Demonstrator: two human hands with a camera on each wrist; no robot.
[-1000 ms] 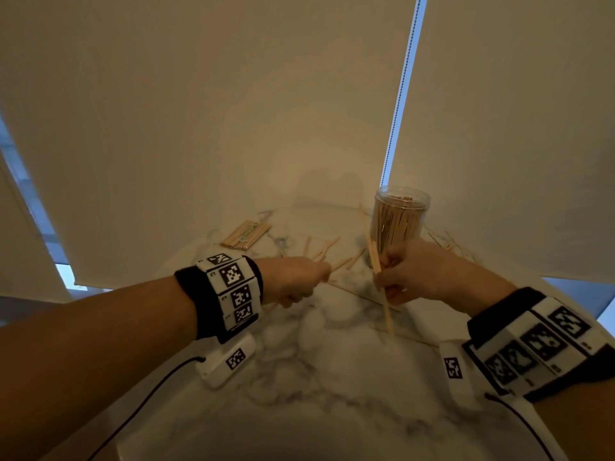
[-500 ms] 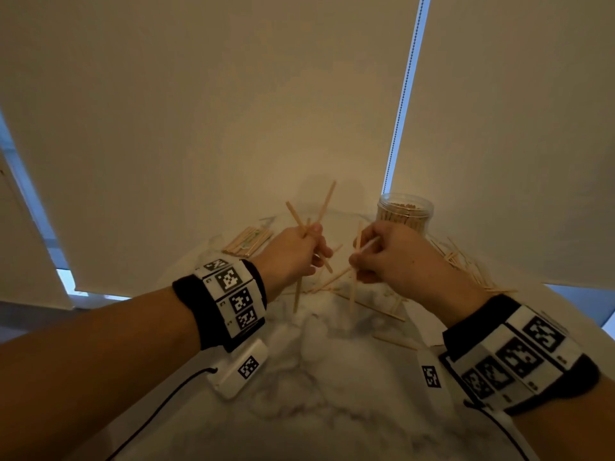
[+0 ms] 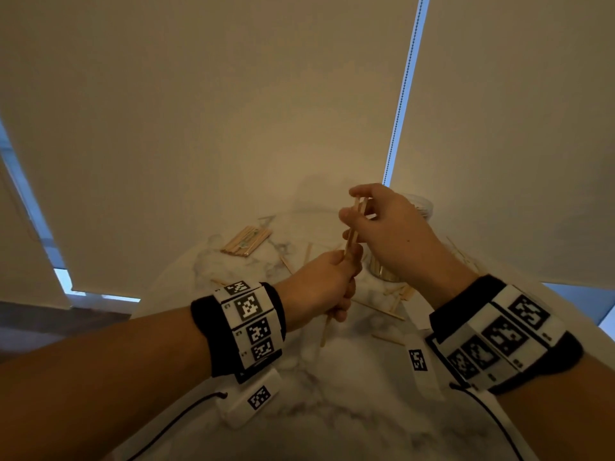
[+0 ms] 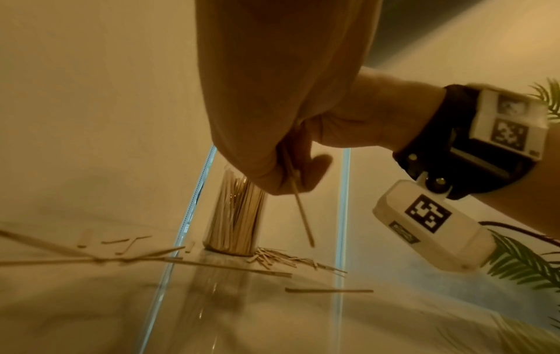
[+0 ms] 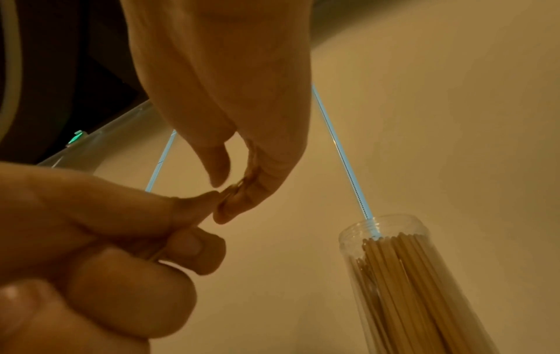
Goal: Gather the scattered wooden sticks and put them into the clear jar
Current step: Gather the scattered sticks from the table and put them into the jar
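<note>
My left hand (image 3: 346, 271) grips a few thin wooden sticks (image 3: 351, 241) in a fist, roughly upright above the table. Their lower ends poke out below the fist (image 4: 303, 215). My right hand (image 3: 357, 214) is raised just above the left and pinches the sticks' top ends between thumb and fingertips (image 5: 239, 194). The clear jar (image 3: 421, 207), packed with upright sticks (image 5: 409, 275), stands behind and to the right, mostly hidden by my right hand. Loose sticks (image 3: 379, 309) lie on the marble table (image 3: 332, 410).
A flat bundle of sticks (image 3: 246, 241) lies at the table's back left. A heap of short sticks (image 4: 282, 259) sits at the jar's foot, with long ones (image 4: 328, 291) nearer me. Roller blinds hang close behind the table. Green plant fronds (image 4: 521, 263) show at the right.
Both hands have risen from the table. The sticks that splayed out of my left hand now stand together, and my right hand has moved up in front of the jar onto their tops.
</note>
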